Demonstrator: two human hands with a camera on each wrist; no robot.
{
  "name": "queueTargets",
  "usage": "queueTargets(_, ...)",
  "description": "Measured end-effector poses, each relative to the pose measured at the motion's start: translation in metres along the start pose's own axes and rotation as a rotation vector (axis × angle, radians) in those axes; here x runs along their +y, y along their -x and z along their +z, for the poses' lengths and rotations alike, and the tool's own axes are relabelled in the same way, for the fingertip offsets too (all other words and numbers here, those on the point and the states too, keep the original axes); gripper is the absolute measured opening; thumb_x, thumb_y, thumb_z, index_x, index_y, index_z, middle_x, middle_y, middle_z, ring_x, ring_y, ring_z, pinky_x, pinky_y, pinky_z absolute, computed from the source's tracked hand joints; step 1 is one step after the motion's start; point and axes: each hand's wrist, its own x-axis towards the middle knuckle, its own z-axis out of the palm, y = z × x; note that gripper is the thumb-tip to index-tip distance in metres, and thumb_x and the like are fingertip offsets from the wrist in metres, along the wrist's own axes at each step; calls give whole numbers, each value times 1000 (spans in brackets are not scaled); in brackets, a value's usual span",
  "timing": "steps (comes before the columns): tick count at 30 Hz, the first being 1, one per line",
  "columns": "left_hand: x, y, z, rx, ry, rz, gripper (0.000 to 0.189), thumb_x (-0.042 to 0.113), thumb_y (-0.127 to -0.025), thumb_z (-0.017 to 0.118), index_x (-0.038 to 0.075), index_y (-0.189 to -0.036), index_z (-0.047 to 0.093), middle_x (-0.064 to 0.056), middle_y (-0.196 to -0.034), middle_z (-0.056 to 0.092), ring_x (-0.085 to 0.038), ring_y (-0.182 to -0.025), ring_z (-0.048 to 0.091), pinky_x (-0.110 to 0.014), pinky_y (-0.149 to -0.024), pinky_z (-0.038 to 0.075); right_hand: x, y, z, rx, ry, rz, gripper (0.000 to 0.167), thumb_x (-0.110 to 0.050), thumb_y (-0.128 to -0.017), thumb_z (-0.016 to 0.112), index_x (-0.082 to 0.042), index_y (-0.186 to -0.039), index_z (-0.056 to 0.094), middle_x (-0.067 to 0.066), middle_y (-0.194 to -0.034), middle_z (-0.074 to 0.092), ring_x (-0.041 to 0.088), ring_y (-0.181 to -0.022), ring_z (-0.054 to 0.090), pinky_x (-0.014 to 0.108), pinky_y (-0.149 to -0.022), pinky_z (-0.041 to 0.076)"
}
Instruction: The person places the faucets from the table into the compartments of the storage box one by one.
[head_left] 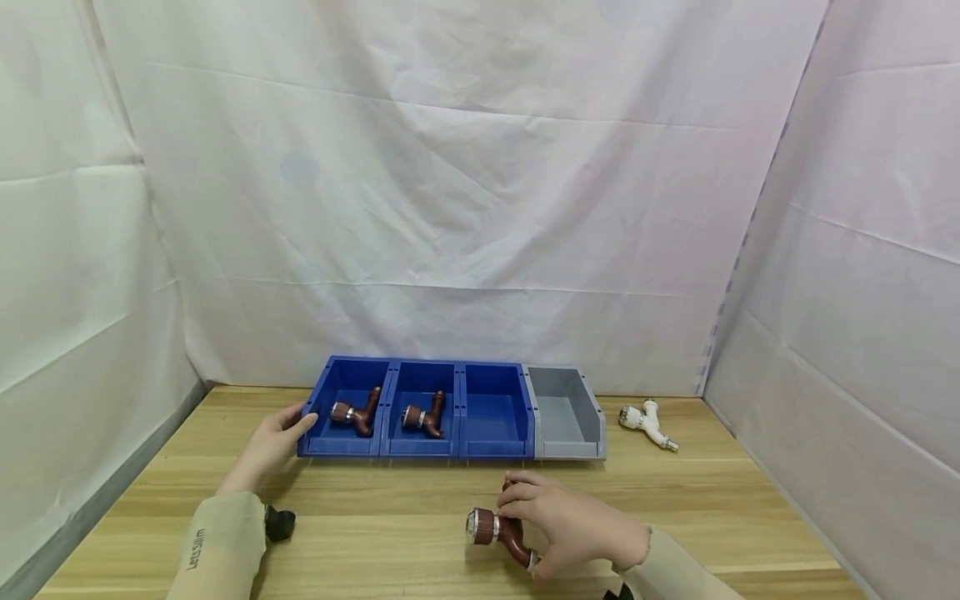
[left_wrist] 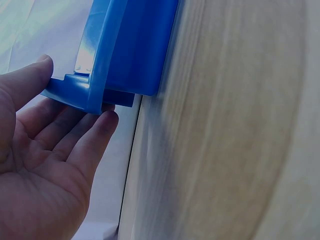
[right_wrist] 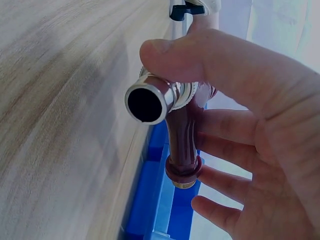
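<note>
My right hand (head_left: 570, 521) grips a dark brown faucet (head_left: 514, 540) just above the front of the table. In the right wrist view, the thumb lies near the faucet's silver-ringed spout (right_wrist: 146, 104), with the fingers along the brown body. My left hand (head_left: 272, 442) holds the left side rim of the leftmost blue bin (head_left: 318, 447), thumb inside and fingers outside. Two more brown faucets lie in bins: one faucet (head_left: 363, 421) in the leftmost, another faucet (head_left: 433, 423) in the second blue bin (head_left: 420, 448).
A third blue bin (head_left: 495, 448) and a grey bin (head_left: 570, 450) continue the row, with nothing in them. Right of the row, a white faucet (head_left: 649, 423) lies on the wooden table (head_left: 375, 533). White cloth (head_left: 450, 208) hangs behind and at both sides.
</note>
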Motion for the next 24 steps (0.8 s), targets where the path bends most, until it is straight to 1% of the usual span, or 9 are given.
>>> queueTargets(3, 0, 0, 0, 1, -8, 5, 62, 33, -103, 48, -13, -143, 35, -34, -140, 41, -48, -129, 39, -58, -105, 33, 0, 0, 0, -3, -4, 3, 69, -21, -64, 85, -16, -129, 61, -4, -135, 53, 29, -136, 36, 41, -105, 40)
queueTargets(9, 0, 0, 1, 5, 8, 6, 59, 31, -103, 48, -12, -143, 36, -34, -140, 41, -47, -130, 39, -58, -105, 32, 0, 1, -3, 0, -2, -6, 68, -22, -65, 84, -15, -128, 62, -2, -134, 54, 30, -135, 37, 41, -105, 39)
queueTargets(19, -1, 1, 1, -13, 19, -15, 63, 35, -103, 47, -11, -144, 35, -33, -142, 39, -47, -131, 37, -58, -106, 31, 1, 0, -5, 19, -7, -34, 67, -22, -65, 84, -14, -128, 62, 0, -134, 55, 32, -134, 38, 44, -106, 38)
queueTargets(24, -2, 1, 1, -10, 40, -10, 64, 36, -103, 48, -12, -144, 35, -33, -142, 39, -47, -131, 38, -57, -106, 32, 4, -2, -6, 33, 14, -52, 69, -23, -64, 84, -13, -129, 62, 1, -134, 55, 34, -134, 38, 44, -106, 39)
